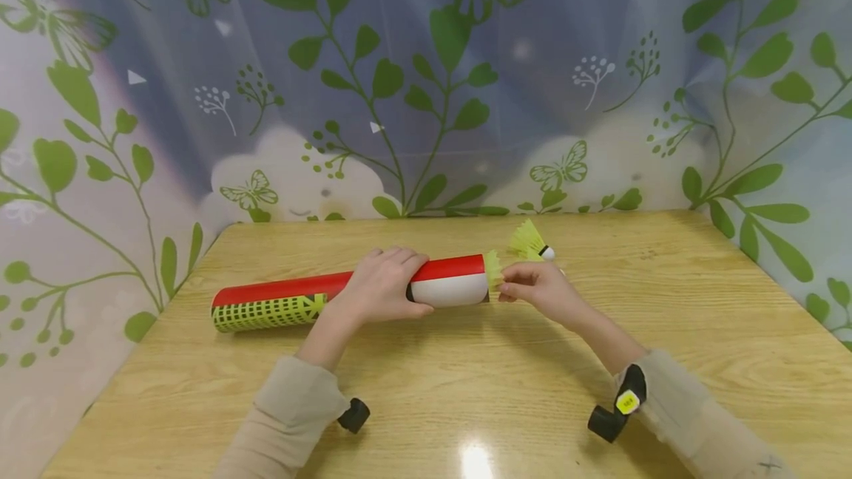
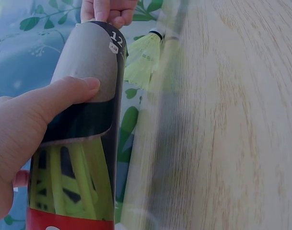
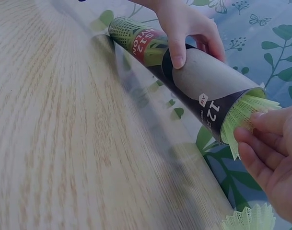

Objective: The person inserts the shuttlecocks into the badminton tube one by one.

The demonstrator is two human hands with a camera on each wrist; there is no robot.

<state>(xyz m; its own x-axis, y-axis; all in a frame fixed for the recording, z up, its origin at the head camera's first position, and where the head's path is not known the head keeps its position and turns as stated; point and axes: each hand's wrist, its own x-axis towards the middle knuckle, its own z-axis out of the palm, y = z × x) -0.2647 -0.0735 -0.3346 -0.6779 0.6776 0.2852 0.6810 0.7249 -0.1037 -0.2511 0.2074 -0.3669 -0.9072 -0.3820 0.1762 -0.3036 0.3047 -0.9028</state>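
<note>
A red, white and yellow-green shuttlecock tube (image 1: 452, 288) lies sideways across the table, its mouth facing right. My left hand (image 1: 382, 283) grips it from above around the middle, the thumb on the near side. A yellow nylon shuttlecock (image 3: 242, 112) sits in the tube's mouth with its skirt sticking out. The thumb and fingertips of my right hand (image 1: 542, 293) pinch the edge of that skirt; its cork end is hidden inside the tube. In the left wrist view, the left thumb presses on the tube's pale panel (image 2: 86, 62).
Just behind the right hand, a loose yellow shuttlecock (image 1: 528, 237) with a white cork lies on the wooden table (image 1: 426, 390), and part of another shows beside it. A curtain (image 1: 426, 94) with leaves and butterflies hangs along the table's back edge and both sides.
</note>
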